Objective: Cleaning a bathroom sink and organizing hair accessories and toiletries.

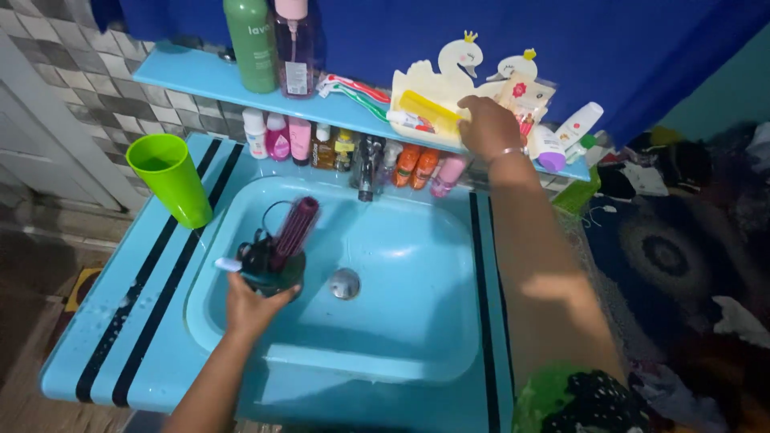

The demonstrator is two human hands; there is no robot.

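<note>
Left hand [250,309] fingers wrapped round dark cup [273,269] holding maroon brush [295,228], over blue sink [417,321], right hand [488,127] far right, fingers curled on yellow swan tray [425,88], shelf [192,76]

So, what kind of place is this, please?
Most likely a home bathroom. There is a light blue sink with a tap, a shelf with toothbrushes and bottles, and grey tiles on the wall.

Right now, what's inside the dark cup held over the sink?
A maroon hairbrush stands in the dark cup that the left hand holds, beside a white-tipped item; the cup's bottom is hidden.
</note>
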